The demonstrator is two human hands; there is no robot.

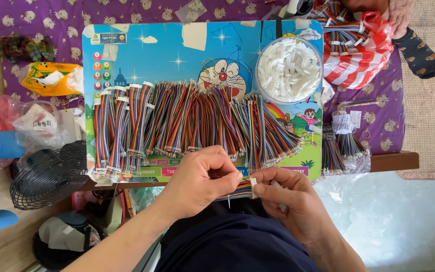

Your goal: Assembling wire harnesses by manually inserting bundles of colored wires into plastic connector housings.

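Rainbow ribbon cable [239,190] lies pinched between both hands at the six o'clock edge of the bench [388,161], just off the cartoon mat [177,50]. That blue mat covers most of the bench top, over a purple patterned cloth [51,15]. Across its middle, from nine o'clock to three o'clock, runs a long row of finished multicoloured cable bundles [187,118], their white connector ends pointing toward six o'clock. At one o'clock stands a clear round tub of white plastic housings [288,69]; beyond it, a red-and-white striped bag [363,55] holds more cables.

The left hand [202,179] comes in from seven o'clock, forearm angled up, wrist bent, fingers curled over — its grip closed on the cable's wires. The right hand [290,199] enters from five o'clock, thumb and forefinger closed tight on a small white connector [253,181] at the cable's end. A black fan [49,174] sits at eight o'clock.
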